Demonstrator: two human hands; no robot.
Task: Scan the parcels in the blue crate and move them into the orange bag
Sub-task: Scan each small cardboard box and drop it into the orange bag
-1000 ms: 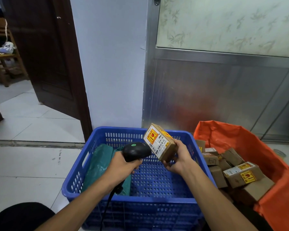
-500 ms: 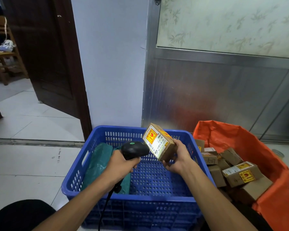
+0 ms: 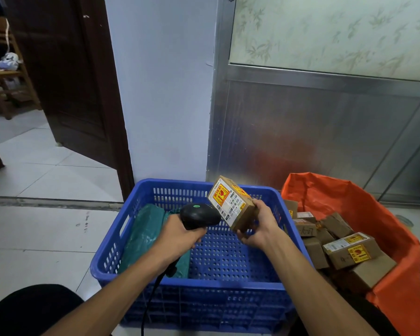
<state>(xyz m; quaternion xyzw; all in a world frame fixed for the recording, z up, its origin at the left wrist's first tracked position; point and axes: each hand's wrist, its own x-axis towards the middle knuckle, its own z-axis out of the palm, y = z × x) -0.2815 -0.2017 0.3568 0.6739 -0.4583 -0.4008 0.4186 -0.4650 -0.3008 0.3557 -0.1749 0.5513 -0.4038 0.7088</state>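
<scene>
The scanning step is in hand. A green plastic-wrapped parcel (image 3: 146,241) is left lying in the blue perforated plastic crate (image 3: 112,258). A black handheld barcode scanner (image 3: 199,215) is gripped by the left hand (image 3: 177,238) and aimed at the labelled brown cardboard box (image 3: 232,206), which is grasped above the crate by the right hand (image 3: 258,229). Next, the box is probably to be carried rightward into the orange fabric bag (image 3: 386,238). Compared with a second ago, the box is tilted slightly more toward the scanner.

Head view, downward (close, forward-facing)
</scene>
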